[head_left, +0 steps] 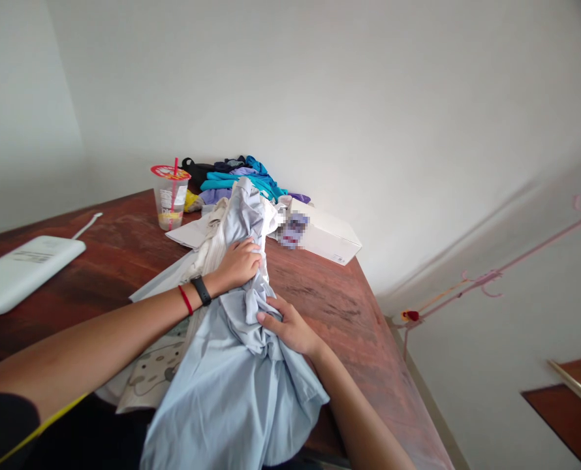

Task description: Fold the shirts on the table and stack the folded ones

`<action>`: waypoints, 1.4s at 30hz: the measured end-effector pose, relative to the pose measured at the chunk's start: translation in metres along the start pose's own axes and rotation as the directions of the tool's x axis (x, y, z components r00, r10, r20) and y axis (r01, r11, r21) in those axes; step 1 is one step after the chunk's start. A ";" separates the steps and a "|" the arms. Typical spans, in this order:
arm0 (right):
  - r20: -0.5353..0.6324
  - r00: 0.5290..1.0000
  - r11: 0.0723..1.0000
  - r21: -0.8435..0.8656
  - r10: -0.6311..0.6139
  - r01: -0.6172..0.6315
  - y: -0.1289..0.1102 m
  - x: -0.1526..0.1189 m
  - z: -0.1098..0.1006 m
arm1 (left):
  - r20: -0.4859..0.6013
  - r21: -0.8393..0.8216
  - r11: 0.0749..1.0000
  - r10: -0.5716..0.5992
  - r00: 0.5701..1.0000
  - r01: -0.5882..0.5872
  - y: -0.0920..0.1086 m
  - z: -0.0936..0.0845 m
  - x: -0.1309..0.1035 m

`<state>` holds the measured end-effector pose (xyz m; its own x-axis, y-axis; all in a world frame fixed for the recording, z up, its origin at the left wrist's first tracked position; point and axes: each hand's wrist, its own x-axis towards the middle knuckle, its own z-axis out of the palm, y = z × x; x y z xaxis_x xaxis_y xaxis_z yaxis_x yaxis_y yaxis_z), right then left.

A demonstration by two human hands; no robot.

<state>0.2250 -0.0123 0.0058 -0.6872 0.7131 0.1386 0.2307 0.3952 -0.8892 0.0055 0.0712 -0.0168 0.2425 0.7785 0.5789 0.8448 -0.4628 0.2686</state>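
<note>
A light blue-grey garment (222, 378) stretches from the table down over its near edge, bunched and creased in the middle. My left hand (240, 264), with a black band and a red string at the wrist, is closed on the upper part of the cloth. Lower down and to the right, my right hand (293, 326) grips the bunched fabric between thumb and fingers. Under and left of the garment lie white, pleated-looking cloth (207, 245) and a pale cloth with spots (156, 362). Folds hide some of my fingertips.
On the wooden table (320, 294) stand a plastic cup with a red straw (170, 202) and a white box (327, 232). A heap of blue, purple and black clothes (241, 176) lies at the back. A white power bank (31, 267) is at left; a pink rack (496, 271) stands right.
</note>
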 end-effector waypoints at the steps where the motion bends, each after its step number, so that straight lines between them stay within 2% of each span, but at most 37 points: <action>1: 0.000 1.000 1.000 -0.002 -0.003 0.003 0.000 0.000 0.000 | 0.001 0.003 1.000 0.002 1.000 -0.002 0.000 0.000 0.000; 27: -0.005 1.000 1.000 -0.003 -0.003 0.003 0.002 0.000 0.001 | -0.019 0.008 1.000 0.010 1.000 -0.010 -0.004 0.004 -0.001; 34: 0.019 0.998 0.998 0.034 -0.057 0.056 0.008 -0.002 -0.007 | -0.002 -0.002 0.999 0.034 0.999 -0.034 -0.003 0.000 -0.001; 36: -0.062 0.995 0.995 0.058 -0.079 0.083 0.013 -0.003 -0.010 | -0.011 0.001 0.997 0.074 0.997 -0.074 -0.003 0.000 0.000; 38: -0.216 0.975 0.995 0.069 -0.051 0.067 0.021 -0.002 -0.012 | -0.026 0.007 0.995 0.099 0.995 -0.098 -0.004 0.000 0.001; 40: -0.378 0.926 0.995 0.095 0.018 0.019 0.030 0.000 -0.014 | -0.032 0.014 0.994 0.106 0.994 -0.106 -0.005 0.002 0.002; 42: -0.483 0.872 0.990 0.139 0.078 -0.011 0.037 0.004 -0.015 | -0.029 0.020 0.994 0.109 0.994 -0.108 -0.006 0.003 0.003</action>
<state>0.2413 0.0136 -0.0205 -0.2485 0.9324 0.2625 0.1405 0.3028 -0.9426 0.0028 0.0774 -0.0194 0.3190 0.7106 0.6271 0.8227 -0.5361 0.1890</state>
